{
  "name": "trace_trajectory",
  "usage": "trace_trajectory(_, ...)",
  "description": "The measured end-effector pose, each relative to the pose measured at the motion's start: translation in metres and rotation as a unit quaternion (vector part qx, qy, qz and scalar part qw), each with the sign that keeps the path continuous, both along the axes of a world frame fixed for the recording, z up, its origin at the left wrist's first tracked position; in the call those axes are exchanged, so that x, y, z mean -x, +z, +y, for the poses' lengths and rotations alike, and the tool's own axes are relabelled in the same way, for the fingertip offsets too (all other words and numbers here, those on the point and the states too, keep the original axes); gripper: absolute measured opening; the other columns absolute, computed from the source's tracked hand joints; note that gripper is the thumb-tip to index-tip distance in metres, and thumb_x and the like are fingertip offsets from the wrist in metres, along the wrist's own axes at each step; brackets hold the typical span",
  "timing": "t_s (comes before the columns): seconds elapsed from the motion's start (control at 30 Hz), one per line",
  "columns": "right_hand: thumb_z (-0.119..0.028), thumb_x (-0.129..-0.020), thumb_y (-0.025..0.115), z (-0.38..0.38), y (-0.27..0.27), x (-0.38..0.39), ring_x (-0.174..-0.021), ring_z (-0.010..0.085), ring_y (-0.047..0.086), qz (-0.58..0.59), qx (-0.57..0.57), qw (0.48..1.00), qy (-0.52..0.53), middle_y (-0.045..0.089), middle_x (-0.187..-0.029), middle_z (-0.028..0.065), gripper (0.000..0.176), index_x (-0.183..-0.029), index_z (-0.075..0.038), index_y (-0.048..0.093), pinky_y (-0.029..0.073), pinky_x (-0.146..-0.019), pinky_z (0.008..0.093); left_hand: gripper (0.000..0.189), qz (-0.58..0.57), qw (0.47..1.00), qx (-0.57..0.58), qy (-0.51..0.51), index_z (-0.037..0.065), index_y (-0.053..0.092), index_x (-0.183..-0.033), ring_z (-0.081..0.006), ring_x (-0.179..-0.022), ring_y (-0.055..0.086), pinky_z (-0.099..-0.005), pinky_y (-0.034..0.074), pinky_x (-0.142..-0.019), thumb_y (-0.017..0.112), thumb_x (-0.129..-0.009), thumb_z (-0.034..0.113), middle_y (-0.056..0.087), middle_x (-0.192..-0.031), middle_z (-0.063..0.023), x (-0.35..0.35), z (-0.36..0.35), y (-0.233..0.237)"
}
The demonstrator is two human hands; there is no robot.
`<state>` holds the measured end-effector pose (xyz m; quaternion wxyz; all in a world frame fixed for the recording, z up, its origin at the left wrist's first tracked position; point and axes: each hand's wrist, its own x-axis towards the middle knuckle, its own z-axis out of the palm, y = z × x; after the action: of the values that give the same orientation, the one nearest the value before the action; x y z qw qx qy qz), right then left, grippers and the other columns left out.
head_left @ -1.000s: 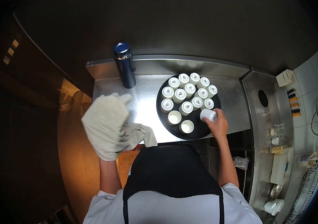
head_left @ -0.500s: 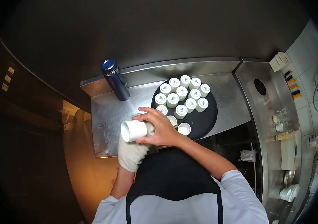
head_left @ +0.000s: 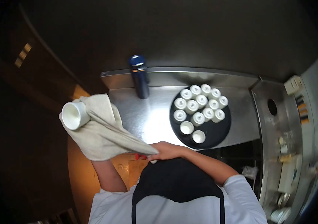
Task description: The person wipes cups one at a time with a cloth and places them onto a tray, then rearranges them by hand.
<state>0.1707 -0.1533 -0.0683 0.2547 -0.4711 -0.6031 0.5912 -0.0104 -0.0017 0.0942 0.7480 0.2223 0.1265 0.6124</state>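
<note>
Set beneath a dark wall: a worktop (head_left: pixel 129 112) of brushed metal, bright with glare near the middle, with a raised lip along the far edge. Dressed nearest the camera in a black apron (head_left: pixel 170 179) over a white top. Just beyond, pinching the gathered end of a beige cloth (head_left: pixel 106 138) in the right hand (head_left: pixel 166 150), fingers closed. Draped in the same soft, creased cloth, the left hand (head_left: pixel 86 132), too hidden to tell how far open. Supported there, off the worktop's left edge, a smooth white cup (head_left: pixel 75 115), tipped, with mouth showing and no contents to make out.

Placed right of centre on the worktop, reaching the near edge, a round, flat black tray (head_left: pixel 218 136). Stood on it near the front, two upright cups (head_left: pixel 198 137), pale inside; packed behind them, thirteen upturned cups (head_left: pixel 198 119), smooth and cylindrical, with small dark marks on the bases. Towards the far left corner, a tall dark-blue flask (head_left: pixel 141 82) with a shiny blue lid, contents hidden. Past the right edge, a metal counter (head_left: pixel 261 108) with a round dark hole, and blurred glassware (head_left: pixel 287 137) farther along.
</note>
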Motion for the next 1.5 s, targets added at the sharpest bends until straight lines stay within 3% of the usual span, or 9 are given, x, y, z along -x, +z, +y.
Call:
trace_trajectory(0.2, -0.011, -0.092, 0.076, -0.010, 0.076, -0.028, -0.116, 0.0178, 0.067, 0.296, -0.056, 0.893, -0.334, 0.072, -0.117, 0.0131, 0.043, -0.131, -0.002, 0.059, 0.051, -0.101, 0.0327, 0.028, 0.158, 0.975, -0.036, 0.154, 0.003, 0.060, -0.117, -0.0213, -0.101, 0.064, -0.0359, 0.055, -0.093, 0.056, -0.106, 0.029, 0.064, -0.110, -0.0074, 0.033, 0.031, -0.049)
trace_trajectory(0.4, -0.019, -0.089, 0.077, 0.052, 0.145, -0.004, -0.122, 0.0391, 0.064, -0.248, -0.535, 0.805, -0.067, 0.069, -0.121, 0.0217, 0.048, -0.129, 0.002, 0.059, 0.037, -0.119, 0.0551, 0.037, -0.017, 0.979, 0.119, -0.166, 0.007, 0.060, -0.125, -0.0213, -0.104, 0.067, -0.0357, 0.056, -0.092, 0.061, -0.104, 0.037, 0.066, -0.116, -0.0078, -0.020, -0.028, -0.055)
trace_trajectory(0.73, -0.032, -0.102, 0.062, 0.064, 0.115, 0.010, -0.091, 0.0467, 0.065, -0.044, -0.024, 0.986, -0.156, 0.068, -0.095, 0.0236, 0.040, -0.121, 0.003, 0.061, 0.049, -0.090, 0.0509, 0.046, 0.480, 0.854, -0.197, 0.048, 0.002, 0.056, -0.134, -0.0283, -0.113, 0.063, -0.0413, 0.051, -0.100, 0.070, -0.092, 0.015, 0.063, -0.123, -0.0143, -0.013, -0.047, -0.191)
trace_trajectory(0.93, -0.027, -0.092, 0.072, 0.057, 0.102, 0.002, -0.100, 0.0405, 0.067, -0.243, -0.437, 0.866, 0.003, 0.068, -0.100, 0.0227, 0.037, -0.114, 0.001, 0.060, 0.049, -0.100, 0.0485, 0.032, 0.364, 0.896, -0.150, -0.206, 0.004, 0.059, -0.127, -0.0232, -0.112, 0.064, -0.0382, 0.052, -0.101, 0.057, -0.102, 0.025, 0.064, -0.121, -0.0104, 0.000, -0.016, -0.095)
trace_trajectory(1.03, -0.027, -0.096, 0.070, 0.054, 0.090, 0.009, -0.103, 0.0355, 0.069, -0.119, -0.267, 0.949, -0.116, 0.070, -0.108, 0.0201, 0.037, -0.119, 0.000, 0.061, 0.050, -0.100, 0.0422, 0.045, 0.630, 0.642, -0.426, 0.097, 0.004, 0.059, -0.133, -0.0312, -0.113, 0.063, -0.0387, 0.050, -0.101, 0.065, -0.094, 0.026, 0.064, -0.123, -0.0154, -0.008, -0.023, -0.077)
trace_trajectory(1.1, -0.034, -0.101, 0.067, 0.054, 0.069, 0.018, -0.100, 0.0228, 0.070, 0.114, -0.033, 0.964, -0.238, 0.072, -0.111, 0.0144, 0.040, -0.124, -0.001, 0.062, 0.052, -0.093, 0.0351, 0.048, 0.439, 0.868, -0.225, 0.058, 0.005, 0.061, -0.133, -0.0337, -0.112, 0.062, -0.0393, 0.050, -0.100, 0.067, -0.090, 0.027, 0.065, -0.121, -0.0162, -0.020, -0.038, -0.162)
trace_trajectory(1.33, -0.019, -0.074, 0.083, 0.054, 0.081, -0.009, -0.089, 0.0425, 0.067, -0.236, -0.417, 0.878, -0.011, 0.066, -0.094, 0.0194, 0.043, -0.105, -0.003, 0.058, 0.054, -0.076, 0.0463, 0.044, 0.547, 0.729, -0.364, -0.192, 0.004, 0.066, -0.127, -0.0359, -0.105, 0.066, -0.0408, 0.052, -0.098, 0.069, -0.090, 0.028, 0.069, -0.114, -0.0143, -0.011, 0.004, -0.094)
trace_trajectory(1.47, -0.016, -0.090, 0.073, 0.050, 0.062, 0.002, -0.088, 0.0356, 0.072, -0.036, -0.188, 0.960, -0.204, 0.071, -0.099, 0.0204, 0.026, -0.107, 0.000, 0.062, 0.055, -0.075, 0.0403, 0.038, 0.607, 0.590, -0.508, 0.160, 0.003, 0.067, -0.125, -0.0374, -0.104, 0.066, -0.0412, 0.051, -0.095, 0.063, -0.096, 0.028, 0.068, -0.112, -0.0176, -0.023, -0.008, -0.107)
trace_trajectory(1.5, -0.017, -0.092, 0.072, 0.054, 0.065, 0.006, -0.090, 0.0347, 0.072, 0.089, -0.090, 0.965, -0.230, 0.071, -0.102, 0.0218, 0.025, -0.108, 0.000, 0.063, 0.055, -0.077, 0.0391, 0.040, 0.484, 0.780, -0.378, 0.117, 0.003, 0.065, -0.127, -0.0360, -0.102, 0.067, -0.0418, 0.052, -0.095, 0.059, -0.097, 0.028, 0.069, -0.110, -0.0174, -0.034, -0.020, -0.127)
